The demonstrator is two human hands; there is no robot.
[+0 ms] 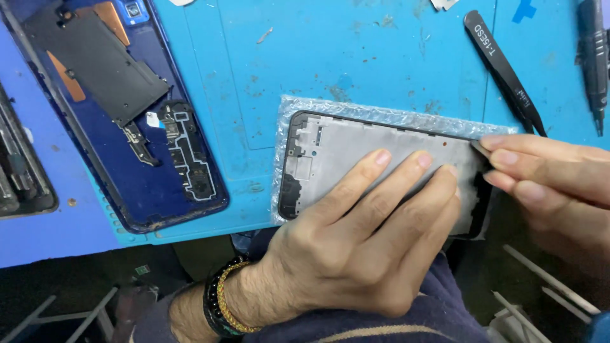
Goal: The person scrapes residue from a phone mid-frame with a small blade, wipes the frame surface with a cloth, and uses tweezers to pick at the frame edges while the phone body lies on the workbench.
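Observation:
A phone display frame (324, 152), silver inside with a black rim, lies face down on a sheet of bubble wrap (343, 108) on the blue work mat (305, 51). My left hand (362, 235) lies flat on the frame with its fingers spread, pressing it down. My right hand (546, 178) comes in from the right and pinches a small dark tool tip (481, 148) against the frame's upper right edge.
An opened blue phone body (127, 127) with bare boards and a black shield lies at the left. Black tweezers (502, 70) rest at the upper right, a dark screwdriver (594, 57) at the far right. Another dark device (19, 171) sits at the left edge.

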